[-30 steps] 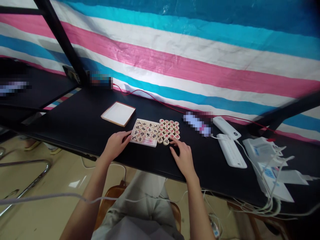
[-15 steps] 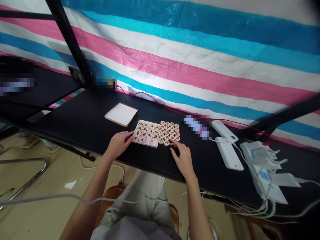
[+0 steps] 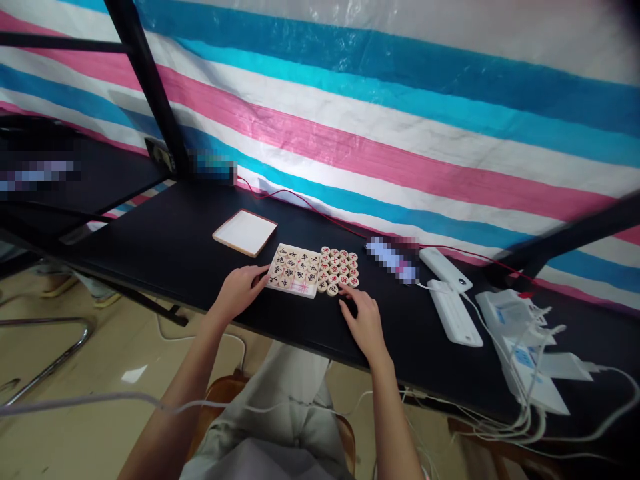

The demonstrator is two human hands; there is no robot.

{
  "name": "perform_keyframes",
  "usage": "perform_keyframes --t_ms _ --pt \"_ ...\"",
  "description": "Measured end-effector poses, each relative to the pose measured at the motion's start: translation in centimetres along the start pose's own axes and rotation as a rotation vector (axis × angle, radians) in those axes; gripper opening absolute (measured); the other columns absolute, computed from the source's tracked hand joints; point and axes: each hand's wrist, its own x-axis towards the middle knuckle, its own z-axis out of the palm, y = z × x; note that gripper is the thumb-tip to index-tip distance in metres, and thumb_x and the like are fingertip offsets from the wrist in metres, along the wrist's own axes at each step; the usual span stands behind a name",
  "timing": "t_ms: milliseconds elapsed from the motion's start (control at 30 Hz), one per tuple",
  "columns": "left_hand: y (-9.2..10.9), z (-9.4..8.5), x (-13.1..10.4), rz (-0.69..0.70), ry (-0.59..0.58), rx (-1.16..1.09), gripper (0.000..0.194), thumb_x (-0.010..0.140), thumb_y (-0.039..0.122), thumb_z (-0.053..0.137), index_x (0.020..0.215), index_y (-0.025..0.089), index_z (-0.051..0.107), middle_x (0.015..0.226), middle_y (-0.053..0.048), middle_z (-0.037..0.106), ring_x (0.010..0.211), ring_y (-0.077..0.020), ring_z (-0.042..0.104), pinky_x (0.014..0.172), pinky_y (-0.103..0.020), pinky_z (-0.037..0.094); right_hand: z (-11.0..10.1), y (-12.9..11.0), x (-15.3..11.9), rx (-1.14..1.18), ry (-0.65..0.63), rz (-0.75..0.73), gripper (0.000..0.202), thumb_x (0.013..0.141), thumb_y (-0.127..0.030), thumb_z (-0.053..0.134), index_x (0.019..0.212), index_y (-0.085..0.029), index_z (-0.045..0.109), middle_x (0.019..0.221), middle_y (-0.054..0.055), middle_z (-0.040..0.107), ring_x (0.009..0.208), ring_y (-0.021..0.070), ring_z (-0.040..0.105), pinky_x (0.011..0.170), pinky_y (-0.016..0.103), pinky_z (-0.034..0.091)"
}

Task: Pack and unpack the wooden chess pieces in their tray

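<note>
A shallow white box (image 3: 310, 289) on the black table holds rows of round Chinese chess pieces (image 3: 289, 264) with black characters. Its near right corner shows bare red printed lines. My left hand (image 3: 241, 288) has thumb and fingers closed against the box's left edge. Beside the box, on the right, stand several rows of pieces with red characters (image 3: 344, 262). Two black-marked pieces (image 3: 333, 289) sit at their near end. My right hand (image 3: 364, 319) is open, its fingers curved and apart, fingertips at the near right corner of this group. No piece shows in it.
A box lid (image 3: 245, 231) lies behind and left. To the right are a blurred-out phone-like item (image 3: 391, 260), two white devices (image 3: 455, 313) and a power strip (image 3: 523, 353) crowded with cables. A striped sheet (image 3: 350, 120) hangs behind. A white cable (image 3: 210, 403) crosses in front of me.
The view has shifted slightly. Both hands keep practically the same places by the box and the red-marked pieces, and the pieces look unmoved.
</note>
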Motion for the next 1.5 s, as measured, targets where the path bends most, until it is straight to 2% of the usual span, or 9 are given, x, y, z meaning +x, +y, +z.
perform_keyframes --t_ms 333,467,667,800,1067,1167,1300,1400,1500 --pt "-0.3 0.4 0.1 0.011 0.000 -0.032 0.044 0.090 0.043 0.032 0.116 0.020 0.058 0.090 -0.006 0.067 0.084 -0.0185 0.059 0.075 -0.028 0.042 0.3 0.4 -0.2 -0.021 0.050 -0.009 0.030 0.086 -0.023 0.043 0.114 -0.022 0.055 0.102 0.005 0.062 0.091 0.0177 0.054 0.079 0.032 0.036" --pt "-0.4 0.4 0.1 0.018 0.000 -0.037 0.045 0.090 0.043 0.031 0.116 0.020 0.058 0.090 -0.006 0.067 0.083 -0.0186 0.059 0.075 -0.029 0.042 0.0 -1.0 1.5 -0.018 0.114 -0.042 0.024 0.089 -0.023 0.041 0.106 -0.023 0.058 0.100 0.004 0.062 0.091 0.0167 0.054 0.079 0.030 0.036" --pt "-0.4 0.5 0.0 0.007 0.019 -0.038 0.043 0.090 0.042 0.032 0.116 0.020 0.059 0.094 -0.007 0.066 0.085 -0.0190 0.059 0.075 -0.029 0.043 0.5 -5.1 7.1 -0.276 -0.182 -0.314 0.016 0.085 -0.029 0.052 0.099 -0.027 0.061 0.098 0.003 0.061 0.096 0.0192 0.050 0.081 0.033 0.032" --pt "-0.4 0.5 0.0 0.023 0.015 -0.067 0.043 0.089 0.042 0.032 0.115 0.021 0.059 0.091 -0.006 0.067 0.083 -0.0180 0.059 0.076 -0.029 0.043 2.1 -5.8 8.7 -0.395 -0.275 -0.352 0.023 0.077 -0.028 0.063 0.099 -0.026 0.060 0.097 0.004 0.058 0.096 0.0212 0.049 0.080 0.034 0.033" --pt "-0.5 0.6 0.0 0.011 0.016 -0.038 0.043 0.090 0.042 0.031 0.116 0.021 0.058 0.093 -0.006 0.066 0.084 -0.0187 0.059 0.075 -0.029 0.042 2.8 -6.0 8.8 -0.393 -0.252 -0.346 0.025 0.073 -0.019 0.066 0.097 -0.023 0.062 0.098 0.006 0.052 0.095 0.0202 0.045 0.078 0.032 0.035" --pt "-0.5 0.6 0.0 0.011 0.016 -0.029 0.043 0.089 0.042 0.032 0.116 0.021 0.058 0.092 -0.006 0.066 0.083 -0.0185 0.059 0.074 -0.029 0.042 2.5 -6.4 8.9 -0.373 -0.230 -0.349 0.022 0.073 -0.021 0.067 0.094 -0.023 0.063 0.096 0.005 0.052 0.092 0.0200 0.045 0.077 0.032 0.035" --pt "-0.5 0.6 0.0 0.008 0.020 -0.031 0.045 0.089 0.044 0.031 0.115 0.021 0.059 0.092 -0.007 0.066 0.082 -0.0187 0.059 0.075 -0.029 0.043 0.5 -5.8 8.0 -0.272 -0.100 -0.268 0.019 0.076 -0.033 0.063 0.093 -0.024 0.061 0.101 0.005 0.053 0.094 0.0208 0.045 0.078 0.033 0.036" --pt "-0.5 0.5 0.0 0.009 0.018 -0.030 0.045 0.090 0.044 0.030 0.117 0.020 0.058 0.094 -0.007 0.066 0.085 -0.0193 0.059 0.076 -0.030 0.043 -1.7 -3.9 6.1 -0.195 0.024 -0.135 0.021 0.081 -0.037 0.056 0.097 -0.023 0.058 0.105 0.006 0.055 0.096 0.0216 0.048 0.075 0.032 0.036" --pt "-0.4 0.4 0.0 0.005 0.008 -0.029 0.046 0.090 0.044 0.030 0.117 0.020 0.058 0.094 -0.007 0.066 0.085 -0.0194 0.059 0.076 -0.030 0.043 -2.9 -1.5 3.6 -0.160 -0.014 -0.033 0.023 0.083 -0.039 0.052 0.099 -0.023 0.058 0.094 0.004 0.060 0.082 0.0187 0.053 0.068 0.029 0.037"
